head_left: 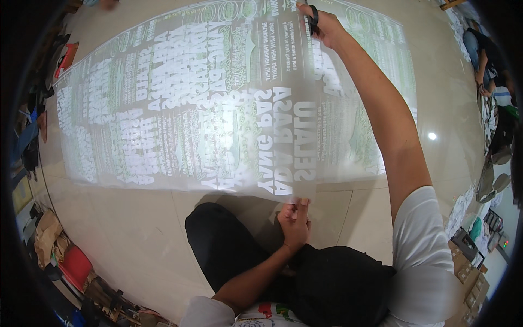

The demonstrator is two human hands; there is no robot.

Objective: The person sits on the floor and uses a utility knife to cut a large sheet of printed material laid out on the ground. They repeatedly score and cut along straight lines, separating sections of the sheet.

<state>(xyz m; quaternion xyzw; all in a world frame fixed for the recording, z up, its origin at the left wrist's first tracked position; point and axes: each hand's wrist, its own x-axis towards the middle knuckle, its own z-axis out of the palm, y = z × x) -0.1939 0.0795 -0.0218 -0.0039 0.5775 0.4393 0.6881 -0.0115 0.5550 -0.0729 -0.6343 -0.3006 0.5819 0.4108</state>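
As broad, translucent white-and-green plastic sheeting point(272, 104) lay over beige tiled floor point(147, 231) | left grip point(295, 222) pinched near corner; right grip point(324, 26), with round black loop point(314, 14), far edge | probably light, limp, slippery; best held by corners

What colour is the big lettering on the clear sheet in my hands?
White lettering, best seen in the head view.

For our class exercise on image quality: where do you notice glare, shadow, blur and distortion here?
Head view: glare whitens parts of the printed clear sheets, and a bright spot shines on the floor; head view: shadow lies beside the left hand; head view: the white shirt looks blurred lower right; head view: edges bend, corners darken.
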